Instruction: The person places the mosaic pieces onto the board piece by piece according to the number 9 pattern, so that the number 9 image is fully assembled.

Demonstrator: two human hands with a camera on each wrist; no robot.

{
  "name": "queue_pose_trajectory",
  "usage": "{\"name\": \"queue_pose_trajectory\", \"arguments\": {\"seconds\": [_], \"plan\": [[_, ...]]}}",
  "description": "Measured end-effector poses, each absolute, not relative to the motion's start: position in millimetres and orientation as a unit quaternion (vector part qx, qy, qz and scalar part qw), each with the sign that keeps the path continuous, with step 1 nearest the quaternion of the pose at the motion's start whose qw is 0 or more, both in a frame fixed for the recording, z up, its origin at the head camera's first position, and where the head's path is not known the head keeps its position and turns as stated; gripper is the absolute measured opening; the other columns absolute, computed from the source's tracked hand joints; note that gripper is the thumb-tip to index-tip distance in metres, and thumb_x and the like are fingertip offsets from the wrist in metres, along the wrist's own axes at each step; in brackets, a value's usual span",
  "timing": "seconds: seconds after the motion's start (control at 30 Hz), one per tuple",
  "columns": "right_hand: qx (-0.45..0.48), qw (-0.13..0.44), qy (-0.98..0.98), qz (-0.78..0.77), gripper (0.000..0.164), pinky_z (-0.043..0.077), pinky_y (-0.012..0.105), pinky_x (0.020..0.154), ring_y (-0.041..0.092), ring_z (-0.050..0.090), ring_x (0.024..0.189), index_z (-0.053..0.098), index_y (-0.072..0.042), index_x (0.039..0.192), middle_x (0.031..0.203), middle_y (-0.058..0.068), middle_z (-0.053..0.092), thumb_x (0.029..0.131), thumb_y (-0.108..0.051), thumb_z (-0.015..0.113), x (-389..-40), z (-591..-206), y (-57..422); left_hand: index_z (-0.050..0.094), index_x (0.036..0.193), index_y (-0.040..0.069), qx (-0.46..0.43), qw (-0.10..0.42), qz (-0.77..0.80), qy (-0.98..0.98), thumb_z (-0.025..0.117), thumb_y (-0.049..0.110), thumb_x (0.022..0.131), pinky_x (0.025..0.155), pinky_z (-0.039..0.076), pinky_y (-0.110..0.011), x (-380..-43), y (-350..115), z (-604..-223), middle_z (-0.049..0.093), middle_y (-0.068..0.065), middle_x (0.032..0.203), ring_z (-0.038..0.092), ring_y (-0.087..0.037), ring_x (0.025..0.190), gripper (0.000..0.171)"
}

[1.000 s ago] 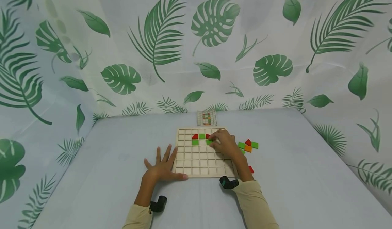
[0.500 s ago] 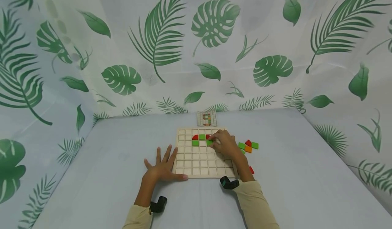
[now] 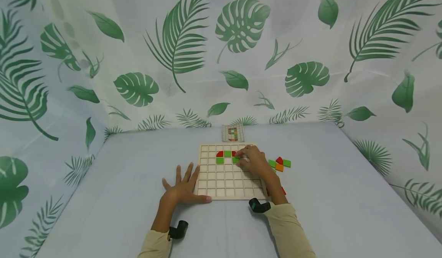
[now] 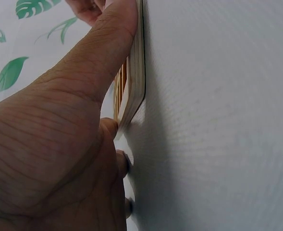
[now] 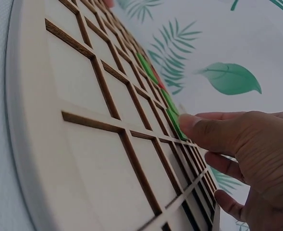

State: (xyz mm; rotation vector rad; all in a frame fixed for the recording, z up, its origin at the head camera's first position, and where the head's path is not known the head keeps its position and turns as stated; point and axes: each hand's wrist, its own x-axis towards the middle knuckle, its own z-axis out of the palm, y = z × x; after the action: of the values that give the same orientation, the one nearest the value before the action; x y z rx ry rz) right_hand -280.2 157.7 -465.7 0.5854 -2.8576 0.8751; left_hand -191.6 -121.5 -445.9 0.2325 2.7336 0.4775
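Note:
A wooden grid board (image 3: pixel 221 181) lies on the table, with a red rounded tile (image 3: pixel 220 154), a green square tile (image 3: pixel 227 153) and another green tile (image 3: pixel 220 160) set in its cells. My right hand (image 3: pixel 253 160) reaches over the board's right side, thumb and index finger pinching a green square tile (image 3: pixel 235 160) at its cell; the right wrist view shows the thumb on this green tile (image 5: pixel 174 120). A second red tile (image 3: pixel 233 154) is partly hidden behind the fingertips. My left hand (image 3: pixel 183 189) rests spread at the board's near left corner, thumb along its front edge (image 4: pixel 137 72).
Behind the board lies a pattern card (image 3: pixel 226 135) printed with a coloured grid design. To the right are loose tiles: green (image 3: pixel 286 163), orange (image 3: pixel 279 167) and red (image 3: pixel 279 160). Another red tile (image 3: pixel 284 191) is partly covered by my right forearm. A leaf-print cloth (image 3: pixel 238 81) surrounds the table.

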Motion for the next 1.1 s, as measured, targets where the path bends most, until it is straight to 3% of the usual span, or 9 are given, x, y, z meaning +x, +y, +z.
{"name": "queue_pose_trajectory", "arguments": {"seconds": [0.23, 0.77, 0.9, 1.1], "plan": [[0.203, 0.087, -0.924, 0.312, 0.023, 0.042, 0.062, 0.09, 0.032, 0.055, 0.11, 0.073, -0.01, 0.105, 0.107, 0.008, 0.068, 0.087, -0.024, 0.075, -275, -463, 170, 0.01, 0.159, 0.021, 0.08, 0.18, 0.168, 0.966, 0.069, 0.074, 0.071, 0.1, 0.001, -0.084, -190, -121, -446, -0.002, -0.008, 0.167, -0.011, -0.046, 0.149, 0.118], [0.138, 0.077, -0.939, 0.304, 0.024, 0.04, 0.065, 0.094, 0.036, 0.054, 0.113, 0.072, -0.007, 0.108, 0.108, 0.011, 0.069, 0.088, -0.02, 0.073, -271, -456, 210, 0.009, 0.159, 0.022, 0.081, 0.174, 0.165, 0.967, 0.068, 0.076, 0.071, 0.099, -0.001, -0.085, -193, -122, -451, -0.003, -0.007, 0.167, -0.014, -0.045, 0.149, 0.119], [0.109, 0.07, -0.941, 0.312, 0.024, 0.04, 0.062, 0.098, 0.036, 0.053, 0.114, 0.071, -0.006, 0.109, 0.11, 0.014, 0.069, 0.089, -0.02, 0.072, -270, -456, 223, 0.01, 0.159, 0.021, 0.08, 0.174, 0.167, 0.967, 0.068, 0.075, 0.071, 0.099, -0.001, -0.085, -192, -121, -450, -0.002, -0.008, 0.167, -0.013, -0.045, 0.149, 0.118], [0.07, 0.061, -0.945, 0.314, 0.025, 0.048, 0.055, 0.092, 0.035, 0.055, 0.11, 0.071, -0.005, 0.111, 0.115, 0.017, 0.067, 0.09, -0.02, 0.07, -269, -456, 242, 0.009, 0.159, 0.02, 0.081, 0.173, 0.169, 0.967, 0.069, 0.073, 0.072, 0.099, 0.0, -0.085, -190, -120, -447, -0.002, -0.008, 0.166, -0.012, -0.046, 0.149, 0.118]]}}
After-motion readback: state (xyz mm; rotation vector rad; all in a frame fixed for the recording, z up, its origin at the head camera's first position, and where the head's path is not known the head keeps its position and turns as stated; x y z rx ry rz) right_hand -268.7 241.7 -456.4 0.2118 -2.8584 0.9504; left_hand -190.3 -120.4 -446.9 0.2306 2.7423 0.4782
